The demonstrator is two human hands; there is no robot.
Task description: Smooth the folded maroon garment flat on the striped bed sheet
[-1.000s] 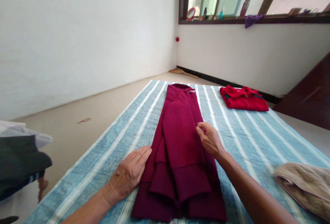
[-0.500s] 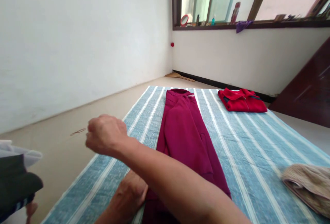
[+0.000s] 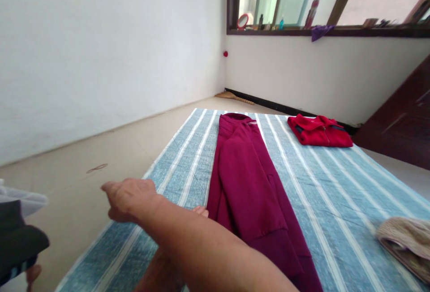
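Observation:
A magenta long-sleeved top (image 3: 251, 184) lies lengthwise on the striped blue cloth (image 3: 188, 162), folded narrow with a sleeve laid along it and its collar at the far end. My right arm crosses in front of the top from the lower right. At its end, my right hand (image 3: 132, 198) hovers near the cloth's left edge, its index finger and thumb apart and no item visible in it. Beneath that forearm, my left hand (image 3: 200, 211) shows only flat fingertips at the top's left edge; the rest of that hand is hidden.
A folded red zip garment (image 3: 320, 131) lies at the cloth's far right, and a beige fabric item (image 3: 406, 242) at near right. Dark and white cloth items (image 3: 20, 234) occupy the left edge, beside some skin I cannot identify. A broom (image 3: 233, 96) rests by the wall.
My right hand has moved down and slightly left, from a fist to an extended index finger. My left hand has slid forward along the top's edge, behind the right forearm.

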